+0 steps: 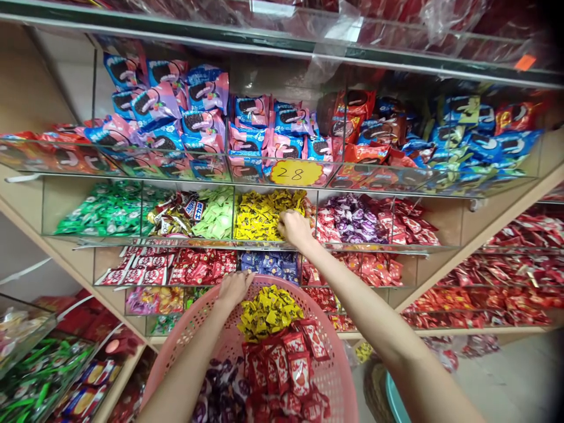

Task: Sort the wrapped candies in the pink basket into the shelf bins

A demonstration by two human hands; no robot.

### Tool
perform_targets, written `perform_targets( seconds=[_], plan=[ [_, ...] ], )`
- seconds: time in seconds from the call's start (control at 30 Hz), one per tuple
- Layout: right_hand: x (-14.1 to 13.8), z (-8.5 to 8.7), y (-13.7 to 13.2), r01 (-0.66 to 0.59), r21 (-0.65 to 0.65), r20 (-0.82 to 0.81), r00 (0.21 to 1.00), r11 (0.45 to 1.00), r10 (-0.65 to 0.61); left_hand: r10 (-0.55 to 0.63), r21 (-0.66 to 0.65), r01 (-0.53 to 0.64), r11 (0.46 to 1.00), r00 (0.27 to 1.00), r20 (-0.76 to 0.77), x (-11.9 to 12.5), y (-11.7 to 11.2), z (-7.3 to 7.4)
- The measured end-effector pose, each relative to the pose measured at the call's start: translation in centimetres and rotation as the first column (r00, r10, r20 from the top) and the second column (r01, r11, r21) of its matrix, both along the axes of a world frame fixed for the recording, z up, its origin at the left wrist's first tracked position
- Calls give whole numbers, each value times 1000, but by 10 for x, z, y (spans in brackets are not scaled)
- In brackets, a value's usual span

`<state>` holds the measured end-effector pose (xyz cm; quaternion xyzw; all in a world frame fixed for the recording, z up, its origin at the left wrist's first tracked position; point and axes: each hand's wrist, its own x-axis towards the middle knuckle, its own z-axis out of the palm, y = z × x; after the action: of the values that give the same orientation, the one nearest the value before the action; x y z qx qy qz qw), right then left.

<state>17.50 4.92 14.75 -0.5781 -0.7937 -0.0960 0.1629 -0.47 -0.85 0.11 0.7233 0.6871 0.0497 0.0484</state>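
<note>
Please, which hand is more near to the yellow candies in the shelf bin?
Right. The right hand touches the yellow candies at the bin's front. The left hand is lower, below that bin, at the rim of the pink basket.

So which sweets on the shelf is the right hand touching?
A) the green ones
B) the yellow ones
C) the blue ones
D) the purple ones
B. The right hand rests on the heap of yellow sweets in its clear compartment, with its fingers among the packets.
</note>
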Motion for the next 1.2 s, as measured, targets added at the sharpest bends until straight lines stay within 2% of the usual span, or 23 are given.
perform_targets(
  seconds=[0.13, 0.2, 0.27, 0.33, 0.43, 0.53, 0.63, 0.73, 0.93, 1.03, 1.2],
  plan=[
    [7, 8, -15, -15, 61, -120, 993, 998, 22, -3, -7, 3, 1000, 1000, 5, 1, 0, 1],
    [10, 15, -30, -66, 134, -225, 970, 989, 95, 5, -9, -5, 1000, 1000, 10, 1, 0, 1],
    [11, 19, -48, -155, 207, -351, 910, 966, 221, 1, -5, -1, 1000, 1000, 10, 1, 0, 1],
    [8, 14, -65, -270, 216, -472, 813, 938, 342, -12, 6, 12, 1000, 1000, 7, 1, 1, 0],
    [-2, -16, -80, -426, 74, -635, 677, 902, 372, -15, 11, 15, 1000, 1000, -3, 1, 1, 0],
    [-12, -67, -78, -490, -155, -741, 631, 858, 227, -3, -6, 3, 1000, 1000, -4, 0, 1, -1],
    [-18, -113, -68, -419, -334, -711, 700, 844, 67, -7, 1, 7, 1000, 1000, 19, -1, 1, -3],
    [-24, -137, -63, -302, -383, -595, 803, 873, 16, -16, 15, 15, 1000, 1000, 26, -2, 2, -4],
    [-41, -146, -61, -98, -440, -316, 947, 893, -52, -4, 3, 4, 1000, 999, 35, -2, 1, -4],
    [-48, -151, -58, -26, -432, -251, 964, 902, -92, 2, -1, -2, 1000, 999, 41, -2, 1, -4],
    [-54, -160, -56, -6, -427, -243, 964, 904, -108, -21, 23, 20, 1000, 1000, 16, -2, 1, -4]
  ],
)
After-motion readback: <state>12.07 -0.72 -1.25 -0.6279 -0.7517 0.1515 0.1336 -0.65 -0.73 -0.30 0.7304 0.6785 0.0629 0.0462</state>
